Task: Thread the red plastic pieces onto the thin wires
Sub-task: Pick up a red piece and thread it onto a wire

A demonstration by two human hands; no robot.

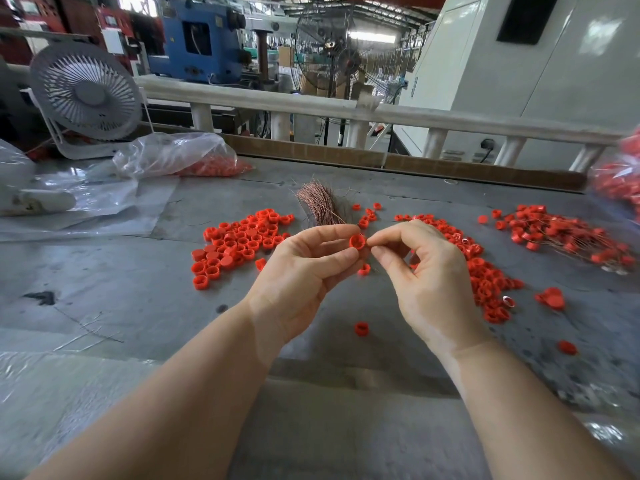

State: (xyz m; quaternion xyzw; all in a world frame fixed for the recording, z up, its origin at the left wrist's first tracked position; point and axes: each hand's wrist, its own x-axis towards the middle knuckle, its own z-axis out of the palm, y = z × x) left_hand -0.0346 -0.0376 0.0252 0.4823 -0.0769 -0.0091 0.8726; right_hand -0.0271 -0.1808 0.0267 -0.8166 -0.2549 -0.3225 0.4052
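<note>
My left hand (304,268) pinches one red plastic piece (357,242) between thumb and fingers, above the grey table (138,306). My right hand (426,271) has thumb and forefinger pinched together right beside that piece; a wire in them is too thin to make out. A bundle of thin copper wires (320,202) lies just behind the hands. A pile of loose red pieces (239,240) sits to the left. Another pile (485,282) lies under and right of my right hand. Pieces on wires (568,237) lie at the far right.
A white desk fan (86,95) stands at the back left. Clear plastic bags (180,155), one holding red pieces, lie beside it. Another bag of red pieces (620,181) is at the right edge. Single red pieces (361,329) lie near my wrists. A brown rim (415,168) bounds the far side.
</note>
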